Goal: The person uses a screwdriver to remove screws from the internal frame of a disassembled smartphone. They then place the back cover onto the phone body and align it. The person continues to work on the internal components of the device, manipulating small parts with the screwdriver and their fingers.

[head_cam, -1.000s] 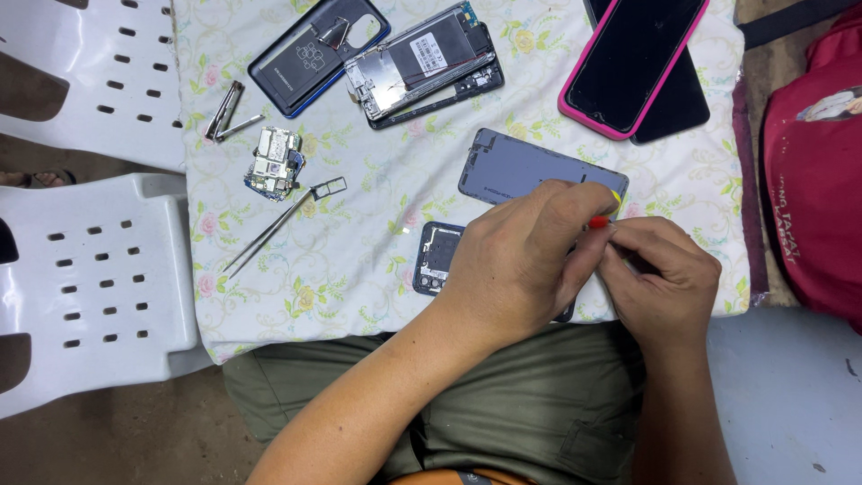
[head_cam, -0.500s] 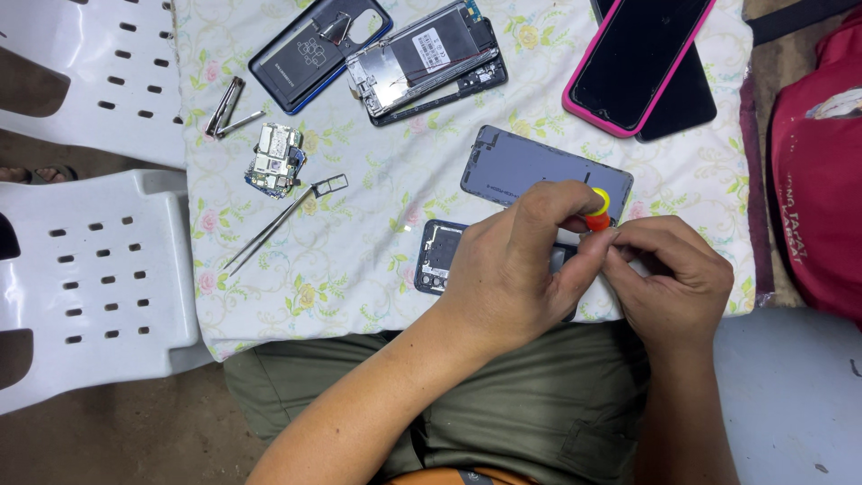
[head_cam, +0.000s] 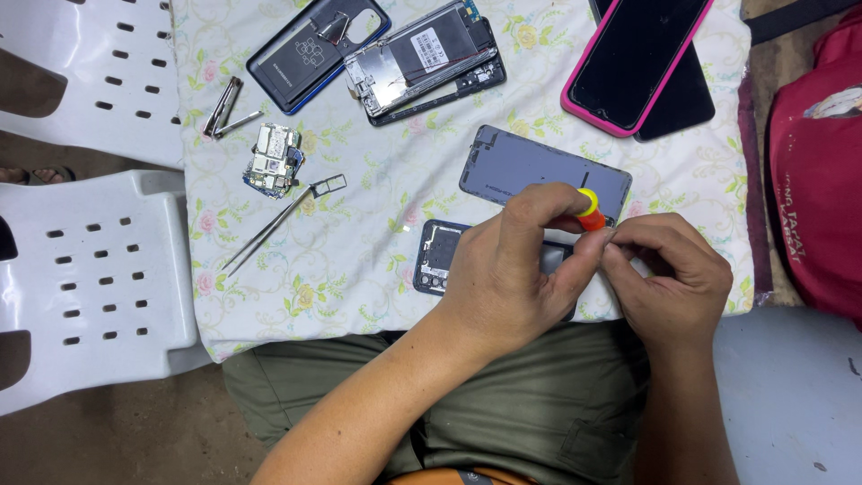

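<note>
My left hand (head_cam: 512,274) grips a small screwdriver (head_cam: 588,211) with an orange handle and a yellow cap, held between thumb and fingers. My right hand (head_cam: 673,269) meets it from the right, its fingertips pinched together at the screwdriver's lower end; what they pinch is hidden. Both hands hover over a dark, opened phone body (head_cam: 437,256) near the front edge of a floral cloth (head_cam: 359,269). Most of that phone body is covered by my left hand. A grey phone back panel (head_cam: 512,166) lies just beyond the hands.
Farther back lie a dark blue phone cover (head_cam: 296,54), an opened phone frame (head_cam: 422,58) and a pink-cased phone (head_cam: 633,58). To the left are a small circuit board (head_cam: 274,160), tweezers (head_cam: 278,220) and metal clips (head_cam: 224,108). White plastic chairs (head_cam: 81,269) stand left, a red bag (head_cam: 817,171) right.
My left hand has turned the screwdriver so that its yellow cap now shows above the fingers. My right hand's fingertips have closed in against it. Nothing on the cloth has moved.
</note>
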